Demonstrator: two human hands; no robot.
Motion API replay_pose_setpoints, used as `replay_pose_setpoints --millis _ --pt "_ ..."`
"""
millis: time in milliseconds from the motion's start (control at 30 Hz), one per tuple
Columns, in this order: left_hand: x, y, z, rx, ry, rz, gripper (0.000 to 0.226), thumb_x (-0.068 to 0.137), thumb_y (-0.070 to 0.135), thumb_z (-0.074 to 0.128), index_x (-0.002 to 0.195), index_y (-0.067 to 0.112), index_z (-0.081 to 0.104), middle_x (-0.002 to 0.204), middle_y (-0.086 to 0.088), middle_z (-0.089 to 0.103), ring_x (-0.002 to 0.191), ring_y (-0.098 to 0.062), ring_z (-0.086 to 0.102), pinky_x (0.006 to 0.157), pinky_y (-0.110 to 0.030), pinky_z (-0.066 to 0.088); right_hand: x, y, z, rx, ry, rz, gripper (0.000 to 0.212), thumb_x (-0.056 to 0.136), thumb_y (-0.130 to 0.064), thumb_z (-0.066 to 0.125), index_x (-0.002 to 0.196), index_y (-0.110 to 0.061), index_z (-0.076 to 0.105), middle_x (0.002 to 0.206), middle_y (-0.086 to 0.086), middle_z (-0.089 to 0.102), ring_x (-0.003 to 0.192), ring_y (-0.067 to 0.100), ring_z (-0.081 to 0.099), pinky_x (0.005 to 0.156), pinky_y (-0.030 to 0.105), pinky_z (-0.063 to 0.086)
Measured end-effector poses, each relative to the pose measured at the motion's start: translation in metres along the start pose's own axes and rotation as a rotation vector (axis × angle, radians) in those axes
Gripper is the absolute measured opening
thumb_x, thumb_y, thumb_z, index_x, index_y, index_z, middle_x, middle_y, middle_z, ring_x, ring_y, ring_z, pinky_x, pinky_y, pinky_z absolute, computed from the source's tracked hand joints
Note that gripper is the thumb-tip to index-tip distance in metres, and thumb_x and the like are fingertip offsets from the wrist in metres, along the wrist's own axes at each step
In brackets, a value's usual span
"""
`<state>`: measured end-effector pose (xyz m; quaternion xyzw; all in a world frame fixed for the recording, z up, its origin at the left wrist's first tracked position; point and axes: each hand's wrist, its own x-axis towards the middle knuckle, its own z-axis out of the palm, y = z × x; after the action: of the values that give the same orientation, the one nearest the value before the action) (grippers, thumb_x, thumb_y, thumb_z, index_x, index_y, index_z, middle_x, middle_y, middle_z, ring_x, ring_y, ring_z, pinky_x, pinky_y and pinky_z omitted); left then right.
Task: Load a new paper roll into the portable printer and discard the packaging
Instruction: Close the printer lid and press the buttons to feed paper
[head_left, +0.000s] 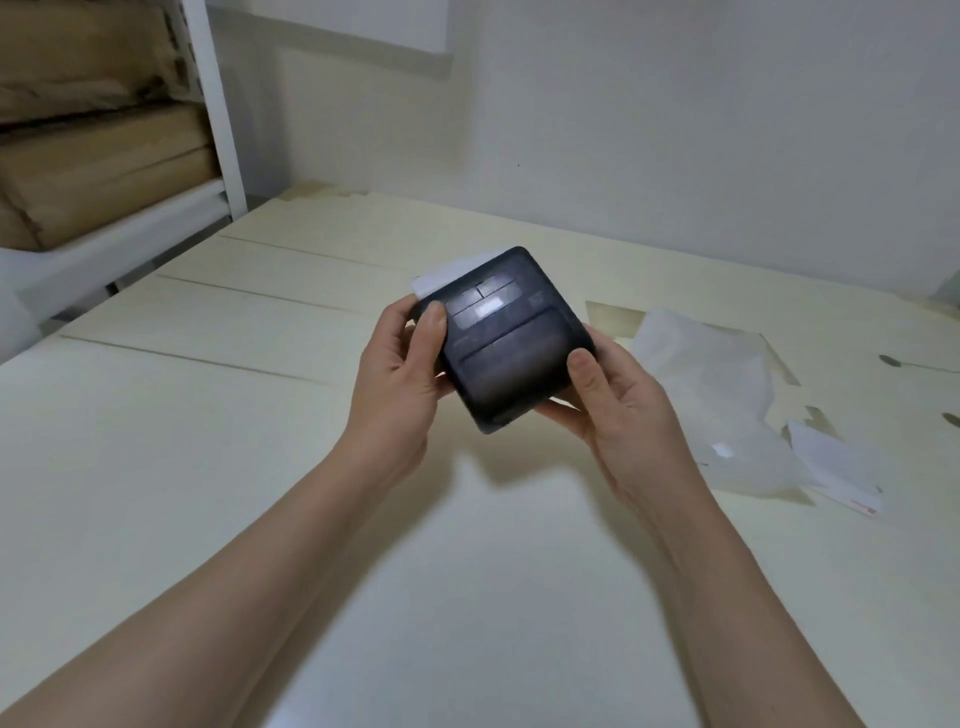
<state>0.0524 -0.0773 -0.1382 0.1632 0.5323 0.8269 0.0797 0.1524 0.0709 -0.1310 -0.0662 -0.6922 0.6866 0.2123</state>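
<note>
Printer (506, 338), one, dark rounded-square plastic, clamped between left hand (402, 369) and right hand (618, 410), white paper strip (449, 273) protruding, two crumpled translucent wrappers (727, 395) on cream counter (208, 415).

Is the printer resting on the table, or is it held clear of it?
Apart. The head view shows the printer gripped between the left hand and right hand, raised off the table, with its shadow falling on the surface beneath it.
</note>
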Motion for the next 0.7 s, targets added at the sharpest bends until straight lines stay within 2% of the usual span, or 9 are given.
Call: replay_pose_setpoints --millis 67,167,267,367,467,533,600,667,700 --pt "-0.002 -0.003 0.006 -0.044 0.049 -0.057 0.035 0.103 0.027 0.046 0.134 0.009 0.050 0.115 -0.002 0.069 0.091 -0.012 0.071 0.071 -0.028 0.057 0.003 0.002 0.001 0.107 0.013 0.100 0.068 0.089 -0.031 0.060 0.146 -0.005 0.033 0.132 0.016 0.061 0.113 0.029 0.066 0.093 0.047 0.055" --pt "-0.010 -0.006 0.012 -0.133 0.084 -0.136 0.036 0.103 0.027 0.047 0.133 0.007 0.047 0.105 0.001 0.068 0.092 -0.013 0.072 0.075 -0.027 0.059 -0.003 0.007 0.010 0.171 -0.052 0.259 0.072 0.084 -0.029 0.069 0.143 -0.006 0.034 0.121 0.015 0.066 0.105 0.027 0.070 0.084 0.046 0.059" --pt "-0.015 -0.008 0.011 -0.112 0.071 -0.202 0.044 0.098 0.028 0.057 0.136 0.008 0.044 0.116 -0.010 0.070 0.105 -0.023 0.071 0.084 -0.030 0.059 -0.011 0.011 0.020 0.170 -0.083 0.334 0.054 0.089 -0.024 0.068 0.134 -0.007 0.043 0.130 0.013 0.061 0.113 0.021 0.067 0.088 0.048 0.058" --pt "-0.012 -0.008 0.003 -0.068 -0.026 -0.252 0.069 0.083 0.027 0.076 0.139 0.004 0.043 0.120 -0.025 0.067 0.097 -0.016 0.073 0.097 -0.034 0.056 -0.009 0.005 0.015 0.233 -0.021 0.285 0.033 0.099 -0.016 0.052 0.131 -0.007 0.049 0.132 0.012 0.061 0.116 0.023 0.065 0.092 0.051 0.055" --pt "-0.009 -0.004 -0.002 -0.010 -0.132 -0.299 0.093 0.069 0.030 0.083 0.147 0.010 0.036 0.122 -0.013 0.071 0.110 -0.022 0.070 0.106 -0.043 0.048 -0.005 -0.005 0.003 0.325 0.066 0.202 0.033 0.103 -0.015 0.040 0.132 -0.007 0.053 0.124 0.016 0.066 0.112 0.031 0.066 0.093 0.054 0.053" --pt "-0.010 -0.004 -0.004 0.053 -0.194 -0.328 0.092 0.069 0.034 0.083 0.148 0.017 0.038 0.118 -0.007 0.074 0.109 -0.025 0.070 0.107 -0.046 0.047 -0.004 -0.010 -0.003 0.342 0.159 0.201 0.033 0.104 -0.018 0.039 0.129 -0.004 0.055 0.120 0.019 0.066 0.108 0.035 0.067 0.091 0.054 0.055" --pt "-0.013 -0.005 -0.005 0.146 -0.243 -0.331 0.082 0.077 0.031 0.080 0.147 0.026 0.039 0.109 -0.008 0.077 0.101 -0.019 0.072 0.101 -0.040 0.050 -0.005 -0.011 -0.007 0.256 0.232 0.221 0.034 0.104 -0.027 0.041 0.126 -0.008 0.058 0.121 0.015 0.068 0.107 0.030 0.069 0.090 0.050 0.056" --pt "-0.018 -0.006 -0.004 0.237 -0.315 -0.326 0.074 0.084 0.028 0.076 0.146 0.035 0.037 0.112 -0.015 0.074 0.092 -0.014 0.070 0.091 -0.031 0.052 -0.005 -0.010 -0.010 0.176 0.246 0.223 0.037 0.102 -0.036 0.042 0.125 -0.012 0.060 0.119 0.009 0.071 0.107 0.025 0.070 0.093 0.048 0.055" --pt "-0.020 -0.006 -0.003 0.272 -0.351 -0.321 0.074 0.084 0.031 0.075 0.146 0.039 0.037 0.115 -0.017 0.072 0.096 -0.016 0.070 0.092 -0.032 0.052 -0.005 -0.009 -0.011 0.148 0.243 0.225 0.039 0.101 -0.040 0.043 0.124 -0.013 0.061 0.117 0.008 0.073 0.106 0.024 0.070 0.094 0.048 0.055"
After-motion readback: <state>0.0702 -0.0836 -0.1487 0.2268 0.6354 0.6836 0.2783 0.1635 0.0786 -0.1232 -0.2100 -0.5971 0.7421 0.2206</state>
